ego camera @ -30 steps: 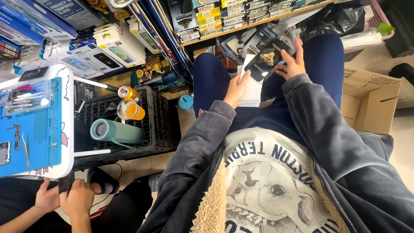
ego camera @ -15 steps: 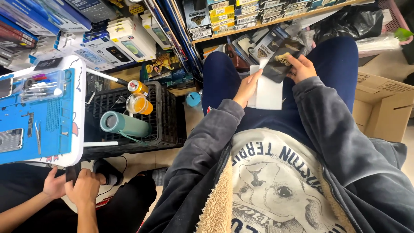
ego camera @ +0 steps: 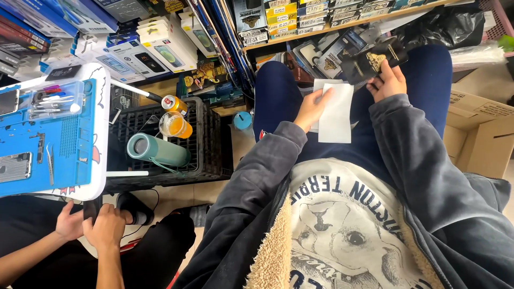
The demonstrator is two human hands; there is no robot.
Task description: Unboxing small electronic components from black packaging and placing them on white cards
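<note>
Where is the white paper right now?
In the head view, the white paper lies on the person's lap, a bit right of the picture's middle, under the left hand, with the right hand and its dark card close by.
</note>
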